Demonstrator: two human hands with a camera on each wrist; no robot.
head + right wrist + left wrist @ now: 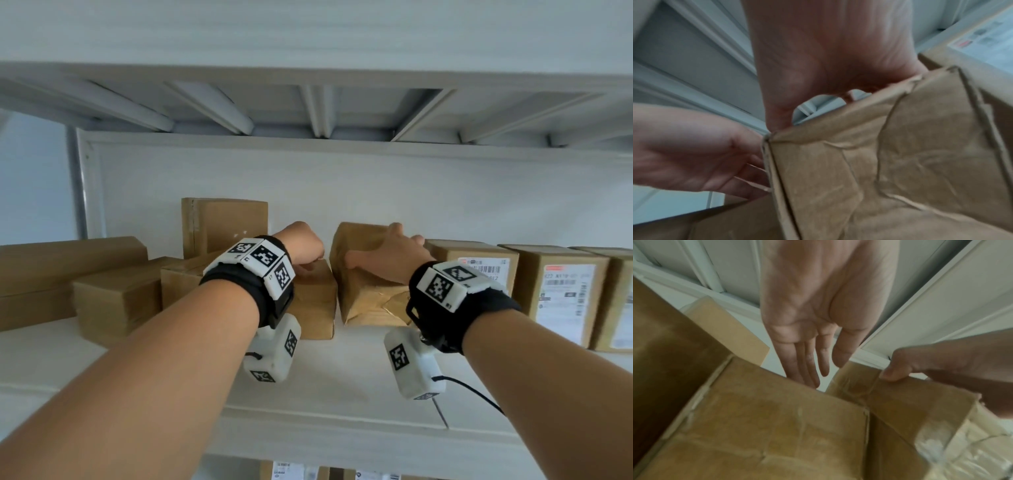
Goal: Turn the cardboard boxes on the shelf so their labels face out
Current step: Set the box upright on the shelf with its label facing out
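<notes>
Cardboard boxes were found along the white shelf (342, 383). One crumpled box (370, 294), tilted and with no label showing, was gripped by the right hand (390, 255): palm on its top, thumb down the near left face, fingers curled over the far top edge. The left hand (301, 245) was held with straight, relaxed fingers, gripping nothing, its fingertips (812, 379) dipped into the gap between the crumpled box and the plain box (315, 298) just left of the grip.

Handling, as judged: the turn is best made about the box's own base, the left fingers steadying the left face so the plain box is not dragged.

Just right of the grip, labelled boxes (565, 294) were already faced out; left of the grip, several plain boxes (116, 298) remained unturned.
</notes>
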